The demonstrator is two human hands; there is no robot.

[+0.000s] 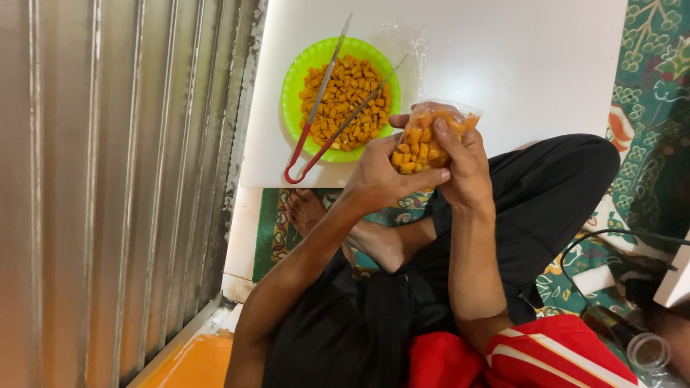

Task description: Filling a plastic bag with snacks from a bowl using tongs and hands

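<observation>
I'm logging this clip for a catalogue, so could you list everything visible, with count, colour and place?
clear bag of orange snack pieces: one, orange, held in both hands above the lap
green plate: one, bright green, on the white board, heaped with orange pieces
tongs: one, metal with red handle end, lying across the plate
white board: one, white, on the floor mat
empty clear bag: one, transparent, beside the plate
patterned mat: one, green
metal shutter: one, grey, at left
orange tray: one, bottom edge
left hand: grip closed on the bag
right hand: grip closed on the bag
</observation>
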